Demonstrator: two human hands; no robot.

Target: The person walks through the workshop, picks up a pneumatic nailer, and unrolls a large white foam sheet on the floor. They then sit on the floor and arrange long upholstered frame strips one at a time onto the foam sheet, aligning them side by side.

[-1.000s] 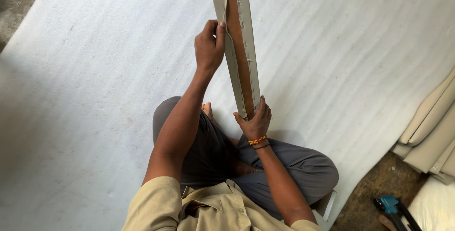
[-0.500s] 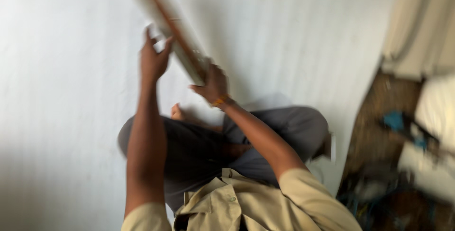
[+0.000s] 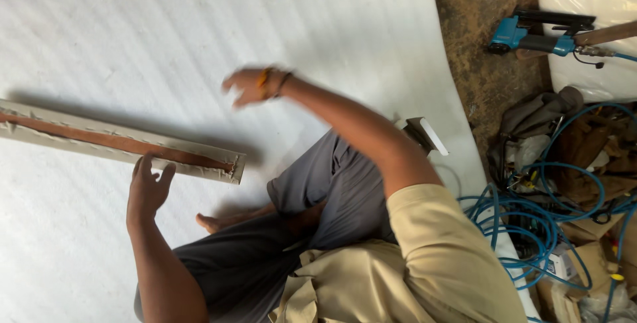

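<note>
A long beige fabric-covered strip with a brown wooden core [image 3: 119, 142] lies flat on the white sheet [image 3: 133, 44], running off the left edge. My left hand [image 3: 148, 189] is beside its near end, fingers spread, fingertips touching the strip's lower edge without gripping it. My right hand [image 3: 249, 84], wearing an orange bracelet, hovers in the air above the sheet, away from the strip. It is blurred, with fingers apart and nothing in it. I sit cross-legged in grey trousers [image 3: 345, 190] on the sheet.
A blue pneumatic staple gun [image 3: 524, 34] lies on the brown floor at the upper right. Coiled blue air hose [image 3: 537, 220] and a heap of cloth and clutter [image 3: 551, 117] fill the right side. A small white-topped block [image 3: 424, 134] sits by my knee.
The strip was held upright in both hands; now it lies flat on the sheet. My right hand has let go and lifted away. The view has swung round.
</note>
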